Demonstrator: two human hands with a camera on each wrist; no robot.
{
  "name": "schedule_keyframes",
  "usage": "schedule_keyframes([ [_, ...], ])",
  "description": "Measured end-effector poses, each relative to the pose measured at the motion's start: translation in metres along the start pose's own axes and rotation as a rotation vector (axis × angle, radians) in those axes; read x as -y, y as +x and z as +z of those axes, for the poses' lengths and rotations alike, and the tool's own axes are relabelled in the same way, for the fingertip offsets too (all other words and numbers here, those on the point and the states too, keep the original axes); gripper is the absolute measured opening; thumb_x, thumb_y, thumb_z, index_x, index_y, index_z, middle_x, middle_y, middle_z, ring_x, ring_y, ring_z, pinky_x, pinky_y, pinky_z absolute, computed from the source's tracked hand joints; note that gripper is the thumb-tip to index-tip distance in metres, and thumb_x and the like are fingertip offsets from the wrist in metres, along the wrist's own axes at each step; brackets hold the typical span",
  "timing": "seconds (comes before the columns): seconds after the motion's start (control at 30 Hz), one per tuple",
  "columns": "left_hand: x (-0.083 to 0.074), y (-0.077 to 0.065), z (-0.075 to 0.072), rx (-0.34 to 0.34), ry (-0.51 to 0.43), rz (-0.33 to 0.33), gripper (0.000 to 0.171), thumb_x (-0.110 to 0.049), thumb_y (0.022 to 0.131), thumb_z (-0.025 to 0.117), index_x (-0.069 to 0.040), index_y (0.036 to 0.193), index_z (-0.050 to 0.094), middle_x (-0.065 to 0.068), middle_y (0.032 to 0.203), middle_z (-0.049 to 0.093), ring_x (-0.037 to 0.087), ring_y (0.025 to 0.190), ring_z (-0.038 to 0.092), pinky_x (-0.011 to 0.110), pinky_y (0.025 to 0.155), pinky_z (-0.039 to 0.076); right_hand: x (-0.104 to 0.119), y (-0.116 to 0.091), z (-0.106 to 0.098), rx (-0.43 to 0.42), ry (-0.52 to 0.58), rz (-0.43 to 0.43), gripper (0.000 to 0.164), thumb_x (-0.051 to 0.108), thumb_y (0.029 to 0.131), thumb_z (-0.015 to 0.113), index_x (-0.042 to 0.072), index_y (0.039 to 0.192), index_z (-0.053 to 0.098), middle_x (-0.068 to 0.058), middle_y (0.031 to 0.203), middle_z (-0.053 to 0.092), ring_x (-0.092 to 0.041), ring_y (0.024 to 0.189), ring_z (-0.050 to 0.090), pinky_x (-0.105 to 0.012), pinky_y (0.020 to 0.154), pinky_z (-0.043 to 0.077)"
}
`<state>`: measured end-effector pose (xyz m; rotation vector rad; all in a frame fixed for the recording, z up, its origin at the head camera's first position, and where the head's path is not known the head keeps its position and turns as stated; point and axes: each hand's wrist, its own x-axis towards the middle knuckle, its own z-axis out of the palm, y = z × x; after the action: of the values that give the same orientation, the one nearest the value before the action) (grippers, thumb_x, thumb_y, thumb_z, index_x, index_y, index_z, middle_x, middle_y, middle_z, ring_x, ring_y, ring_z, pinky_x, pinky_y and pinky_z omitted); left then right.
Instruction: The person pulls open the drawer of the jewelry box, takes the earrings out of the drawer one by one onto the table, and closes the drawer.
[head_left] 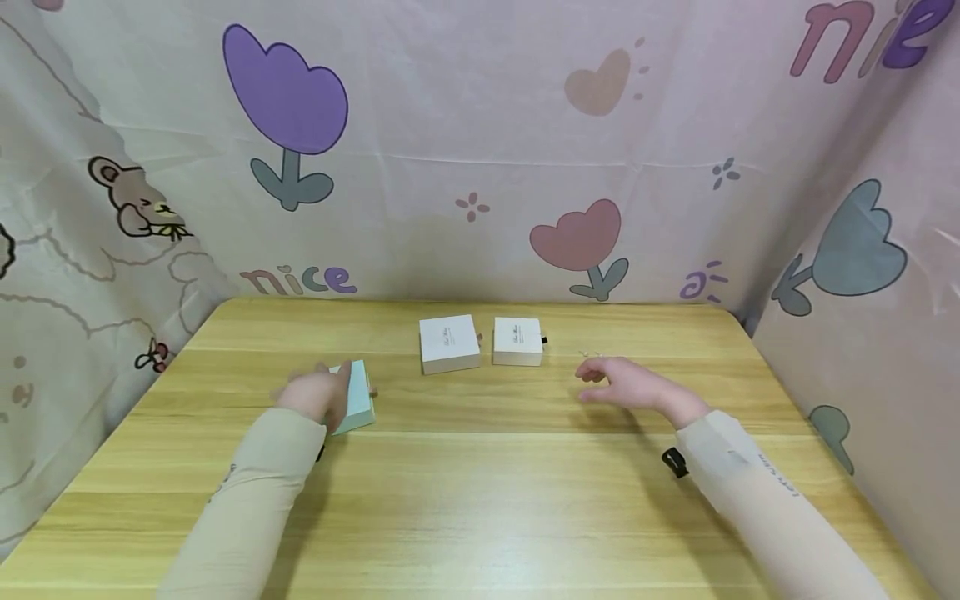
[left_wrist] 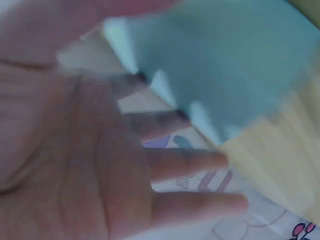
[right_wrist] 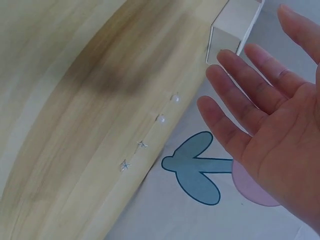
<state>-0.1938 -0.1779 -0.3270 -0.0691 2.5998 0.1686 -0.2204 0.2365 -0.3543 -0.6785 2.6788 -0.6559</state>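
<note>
My left hand (head_left: 311,394) is at the left side of a light blue box (head_left: 358,396), overlapping it in the head view. In the left wrist view the fingers are spread and nearly straight, with some fingertips right at the edge of the blurred blue box (left_wrist: 225,60). My right hand (head_left: 626,383) hovers over the right part of the table, fingers relaxed and holding nothing. Past its fingertips, in the right wrist view, lie small star-shaped pieces (right_wrist: 125,165) and round, clear pearl-like pieces (right_wrist: 161,118) in a row on the wood.
Two white boxes with printed lids, a larger one (head_left: 450,343) and a smaller one (head_left: 517,340), stand side by side at the back of the wooden table (head_left: 465,517). Each has a small tab on its right. A patterned curtain (head_left: 450,108) hangs behind and along both sides.
</note>
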Motion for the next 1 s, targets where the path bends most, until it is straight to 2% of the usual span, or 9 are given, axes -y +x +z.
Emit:
schedule_keyframes([
  [0.03,0.002,0.0,0.002,-0.015,-0.011,0.005,0.102,0.013,0.065,0.065,-0.001,0.149,0.008,0.042,0.143,0.01,0.058,0.106,0.042,0.064,0.083,0.044,0.0,0.0,0.0,0.001,0.0,0.0,0.046,0.023,0.088,0.063,-0.006,0.123,0.053,-0.023,0.123,0.058,-0.037,0.115,0.054,-0.049,0.1,0.042],
  [0.07,0.002,0.0,0.003,-0.028,-0.021,0.012,0.102,0.013,0.065,0.066,-0.002,0.149,0.008,0.041,0.142,0.014,0.051,0.098,0.046,0.058,0.079,0.047,0.001,0.0,0.0,0.001,-0.001,0.0,0.046,0.023,0.088,0.063,-0.006,0.123,0.054,-0.023,0.123,0.058,-0.037,0.115,0.054,-0.049,0.1,0.042],
  [0.13,0.0,0.0,0.006,-0.052,-0.023,0.034,0.103,0.012,0.065,0.067,-0.001,0.149,0.009,0.04,0.139,0.022,0.039,0.083,0.046,0.048,0.069,0.048,0.001,0.0,0.0,0.001,-0.007,-0.003,0.045,0.023,0.088,0.063,-0.006,0.122,0.054,-0.023,0.122,0.059,-0.037,0.114,0.055,-0.049,0.1,0.042],
  [0.2,-0.006,-0.001,0.008,-0.075,0.0,0.065,0.103,0.011,0.062,0.069,0.0,0.148,0.013,0.039,0.135,0.028,0.037,0.082,0.048,0.048,0.068,0.048,0.001,0.0,0.0,0.002,-0.006,-0.002,0.045,0.024,0.088,0.063,-0.005,0.122,0.054,-0.022,0.121,0.059,-0.037,0.114,0.055,-0.049,0.1,0.042],
  [0.33,-0.027,-0.003,0.015,-0.112,0.068,0.121,0.104,0.004,0.059,0.076,0.003,0.146,0.019,0.039,0.134,0.033,0.051,0.097,0.051,0.066,0.081,0.044,0.003,0.0,0.0,0.007,-0.009,-0.01,0.047,0.024,0.088,0.063,-0.006,0.123,0.054,-0.023,0.121,0.059,-0.037,0.114,0.054,-0.05,0.1,0.042],
  [0.47,-0.049,-0.003,0.023,-0.116,0.101,0.169,0.105,-0.012,0.063,0.083,0.0,0.147,0.021,0.037,0.137,0.032,0.066,0.114,0.035,0.078,0.089,0.028,0.004,0.001,0.0,0.005,-0.01,-0.002,0.046,0.024,0.089,0.062,-0.005,0.123,0.053,-0.022,0.122,0.059,-0.037,0.115,0.054,-0.049,0.1,0.041],
  [0.57,-0.064,-0.003,0.032,-0.115,0.106,0.202,0.102,-0.025,0.07,0.082,-0.005,0.149,0.019,0.034,0.141,0.028,0.066,0.12,0.03,0.078,0.091,0.027,0.004,0.001,0.0,0.003,-0.009,0.0,0.046,0.024,0.089,0.062,-0.005,0.123,0.054,-0.022,0.122,0.059,-0.037,0.115,0.054,-0.049,0.1,0.042],
  [0.73,-0.085,0.0,0.047,-0.138,0.148,0.269,0.091,-0.042,0.083,0.068,-0.014,0.151,0.015,0.031,0.149,0.019,0.062,0.129,0.022,0.074,0.097,0.026,0.007,0.001,0.001,0.002,-0.017,-0.01,0.045,0.024,0.089,0.062,-0.005,0.122,0.054,-0.022,0.121,0.059,-0.037,0.113,0.055,-0.049,0.099,0.042],
  [1.0,-0.103,0.013,0.067,-0.247,0.224,0.414,0.079,-0.051,0.089,0.054,-0.021,0.151,0.015,0.028,0.152,0.015,0.06,0.132,0.019,0.067,0.101,0.03,0.006,0.002,0.004,-0.002,-0.03,-0.028,0.044,0.024,0.088,0.063,-0.005,0.121,0.055,-0.022,0.119,0.06,-0.036,0.111,0.056,-0.049,0.098,0.043],
])
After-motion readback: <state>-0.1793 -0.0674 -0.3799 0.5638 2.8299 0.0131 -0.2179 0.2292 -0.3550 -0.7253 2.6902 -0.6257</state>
